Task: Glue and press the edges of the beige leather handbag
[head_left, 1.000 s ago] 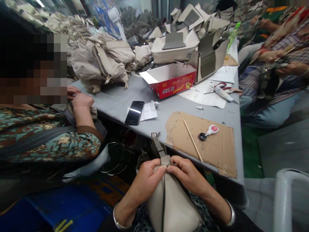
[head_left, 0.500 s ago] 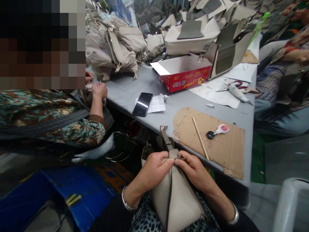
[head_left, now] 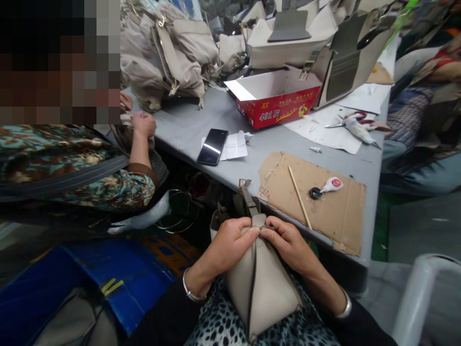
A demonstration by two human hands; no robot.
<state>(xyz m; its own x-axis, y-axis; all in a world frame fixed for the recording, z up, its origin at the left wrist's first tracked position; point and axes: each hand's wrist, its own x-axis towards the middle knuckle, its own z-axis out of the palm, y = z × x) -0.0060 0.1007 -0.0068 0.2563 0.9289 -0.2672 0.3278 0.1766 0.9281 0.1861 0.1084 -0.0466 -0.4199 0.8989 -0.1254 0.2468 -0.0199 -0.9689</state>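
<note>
A beige leather bag (head_left: 261,288) rests on my lap, its grey strap tab (head_left: 249,202) pointing up toward the table edge. My left hand (head_left: 226,245) grips the bag's top left edge, fingers curled and pressing at the base of the tab. My right hand (head_left: 288,242) pinches the same spot from the right, thumb and fingers closed on the bag's top seam. Both thumbs meet at the tab base. On the table just beyond lies a cardboard sheet (head_left: 338,216) with a wooden stick (head_left: 299,204) and a small glue bottle (head_left: 329,185).
A person in a patterned sleeve (head_left: 90,182) works at my left. A black phone (head_left: 212,146) on paper, a red box (head_left: 279,103), scissors (head_left: 347,120) and piled beige bags (head_left: 169,53) lie on the grey table (head_left: 190,127). Another person sits at right. A white chair (head_left: 421,298) stands at lower right.
The view has shifted left and downward, so the table scene sits higher and further right. My hands stay pinched on the bag's top at the strap tab, barely moving.
</note>
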